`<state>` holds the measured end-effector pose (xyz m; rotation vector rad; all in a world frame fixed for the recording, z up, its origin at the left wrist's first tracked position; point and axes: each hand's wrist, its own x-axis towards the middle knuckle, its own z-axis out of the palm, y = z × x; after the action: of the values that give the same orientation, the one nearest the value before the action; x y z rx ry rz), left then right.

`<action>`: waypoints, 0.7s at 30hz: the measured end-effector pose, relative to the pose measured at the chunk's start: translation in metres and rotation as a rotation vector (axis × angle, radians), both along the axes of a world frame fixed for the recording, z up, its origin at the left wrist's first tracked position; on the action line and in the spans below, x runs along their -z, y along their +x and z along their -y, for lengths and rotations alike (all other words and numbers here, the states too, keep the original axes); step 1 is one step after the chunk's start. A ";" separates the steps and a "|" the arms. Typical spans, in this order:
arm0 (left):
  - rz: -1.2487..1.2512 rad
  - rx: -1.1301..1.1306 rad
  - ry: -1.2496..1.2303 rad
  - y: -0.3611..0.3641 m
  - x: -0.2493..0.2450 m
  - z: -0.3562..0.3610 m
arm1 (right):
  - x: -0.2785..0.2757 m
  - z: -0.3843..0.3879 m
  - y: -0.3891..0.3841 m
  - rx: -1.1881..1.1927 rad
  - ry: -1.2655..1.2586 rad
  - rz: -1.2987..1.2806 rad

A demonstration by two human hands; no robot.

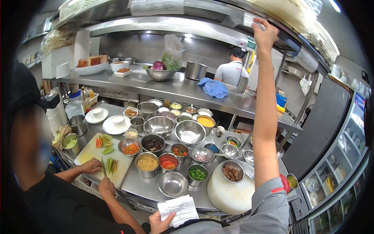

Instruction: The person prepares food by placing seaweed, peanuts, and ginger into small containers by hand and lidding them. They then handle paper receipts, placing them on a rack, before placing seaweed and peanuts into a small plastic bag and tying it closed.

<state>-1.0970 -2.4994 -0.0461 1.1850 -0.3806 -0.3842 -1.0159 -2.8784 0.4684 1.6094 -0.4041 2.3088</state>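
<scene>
My left hand [159, 223] is closed on several printed order slips [180, 210] at the bottom of the view, thumb on top. High at the upper right, my right hand [267, 34] reaches up to the edge of the overhead shelf [218, 17]. Its fingers pinch at a small white order slip [249, 19] there; their exact hold is partly hidden. Below my raised arm stands a thick round white block [222, 197] bearing a metal bowl of brown meat [233, 171]. A bare steel bowl [174, 185] lies just beyond the slips in my left hand.
At left, a co-worker's hands [99, 175] cut green vegetables with a knife on a cutting board [87, 156]. Bowls of noodles [147, 163], red peppers [168, 162] and chopped greens [197, 174] crowd the counter. Another person [232, 70] stands behind the steel pass shelf [175, 84]. A glass-door fridge [339, 163] is right.
</scene>
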 end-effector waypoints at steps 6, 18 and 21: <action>-0.034 -0.042 0.024 -0.002 -0.003 -0.007 | 0.006 -0.066 0.099 -0.496 0.050 -0.394; -0.039 0.017 0.036 0.003 0.011 -0.008 | -0.003 -0.093 0.134 -1.189 0.255 -0.598; -0.011 0.046 0.041 0.005 0.014 -0.005 | 0.022 -0.073 0.078 -1.347 0.277 -0.417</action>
<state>-1.0923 -2.4946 -0.0603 1.2151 -0.3923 -0.4397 -0.9382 -2.8050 0.4469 3.0300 0.7393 2.5455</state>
